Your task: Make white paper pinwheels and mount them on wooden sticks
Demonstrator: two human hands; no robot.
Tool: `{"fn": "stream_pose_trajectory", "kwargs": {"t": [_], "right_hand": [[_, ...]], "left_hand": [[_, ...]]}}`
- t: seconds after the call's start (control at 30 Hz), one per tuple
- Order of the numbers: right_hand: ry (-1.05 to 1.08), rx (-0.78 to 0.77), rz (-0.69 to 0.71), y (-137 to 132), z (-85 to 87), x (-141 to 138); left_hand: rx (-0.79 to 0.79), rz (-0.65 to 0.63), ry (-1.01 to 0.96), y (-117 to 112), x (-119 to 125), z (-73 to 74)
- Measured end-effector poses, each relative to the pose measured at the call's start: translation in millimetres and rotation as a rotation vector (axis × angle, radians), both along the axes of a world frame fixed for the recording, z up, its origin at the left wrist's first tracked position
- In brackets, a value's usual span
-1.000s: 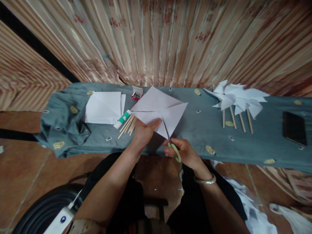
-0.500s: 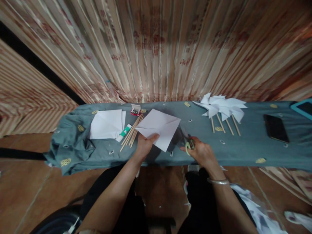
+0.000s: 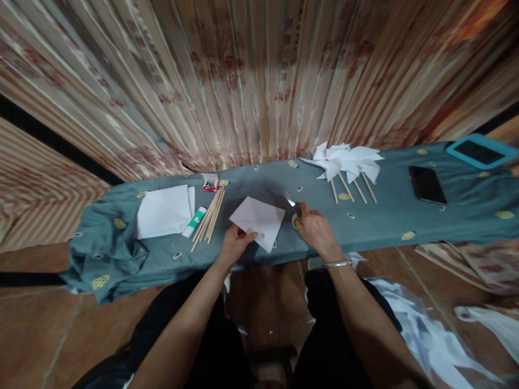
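Observation:
My left hand (image 3: 237,243) pinches a white square of paper (image 3: 259,217) by its lower left edge, thumb on top. The paper is turned cornerwise, with a crease near its bottom corner. To its right, my right hand (image 3: 316,227) grips scissors (image 3: 295,219) by their pale green handles. The blades point up and away, apart from the paper; whether they are spread is too blurred to tell. Left of the paper lie wooden sticks (image 3: 211,219), a green and white glue stick (image 3: 194,222) and a small red box (image 3: 210,183) of shiny metal pieces.
A stack of white paper (image 3: 162,212) lies at the left of the cloth-covered table (image 3: 381,216). Paper pinwheels (image 3: 344,162) on sticks lie at the back right. Beyond them are a black phone (image 3: 427,185) and a blue-framed tablet (image 3: 481,151). A pleated curtain (image 3: 243,81) hangs behind.
The camera view has turned, shifting the table items leftward. The paper has come down nearer the table, and the scissors now point up beside it. Both hands keep their hold.

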State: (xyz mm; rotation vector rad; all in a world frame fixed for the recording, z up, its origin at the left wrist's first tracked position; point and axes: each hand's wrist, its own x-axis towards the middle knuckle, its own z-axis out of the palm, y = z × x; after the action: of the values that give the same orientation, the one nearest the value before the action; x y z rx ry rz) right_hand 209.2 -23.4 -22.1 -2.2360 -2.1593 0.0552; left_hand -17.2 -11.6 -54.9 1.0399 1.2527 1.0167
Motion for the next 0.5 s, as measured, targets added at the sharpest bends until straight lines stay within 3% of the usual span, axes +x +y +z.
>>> {"fn": "stream_pose_trajectory", "kwargs": {"t": [0.13, 0.23, 0.33, 0.4, 0.5], "right_hand": [[0.000, -0.009, 0.025, 1, -2.2, -2], [0.024, -0.010, 0.018, 1, -2.6, -2], [0.037, -0.009, -0.006, 2, -2.5, -1], [0.030, -0.011, -0.022, 2, -2.6, 1], [0.010, -0.007, -0.066, 3, -3.7, 4]], "left_hand": [[0.060, 0.021, 0.073, -2, -21, -1.4], [0.120, 0.104, 0.250, -2, -42, -1.3], [0.293, 0.142, 0.455, -9, -58, 2.6], [0.447, 0.074, 0.612, -17, -61, 6.7], [0.582, -0.129, 0.755, -30, -52, 11.6]]}}
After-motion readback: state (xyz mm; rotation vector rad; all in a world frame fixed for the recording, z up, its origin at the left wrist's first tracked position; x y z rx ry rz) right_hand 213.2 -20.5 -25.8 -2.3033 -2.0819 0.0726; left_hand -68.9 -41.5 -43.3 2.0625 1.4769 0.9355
